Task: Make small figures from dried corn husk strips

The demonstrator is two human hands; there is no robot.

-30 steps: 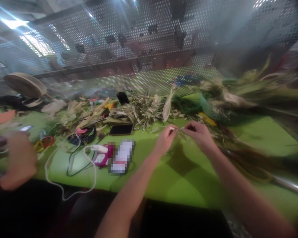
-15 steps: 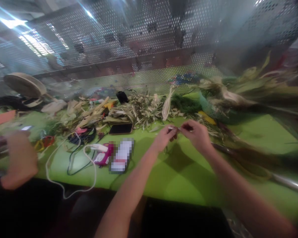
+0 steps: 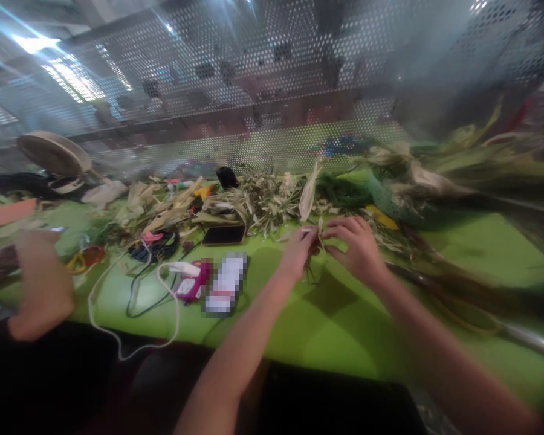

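Observation:
My left hand (image 3: 298,251) is closed around a small bundle of dried husk strips (image 3: 320,227). A pale tip shows above the fingers, and thin ends hang below the palm. Close by on the right, my right hand (image 3: 357,246) has its thumb and fingers apart beside the pale tip. Whether a fingertip touches it I cannot tell. Just behind the hands, a larger dried corn husk (image 3: 307,200) leans upright against the heap of husk scraps (image 3: 265,196).
On the green table (image 3: 299,329) lie a dark phone (image 3: 223,235), a pixelated rectangular object (image 3: 226,284), a magenta pack (image 3: 193,287) and a white cable (image 3: 178,320). A metal rod (image 3: 526,340) lies right. Another person's arm (image 3: 45,290) is at left. A perforated screen (image 3: 272,78) stands behind.
My right hand's fingers have spread from a pinch against the left hand. The pale tip of the bundle now shows between the hands. The view has shifted slightly.

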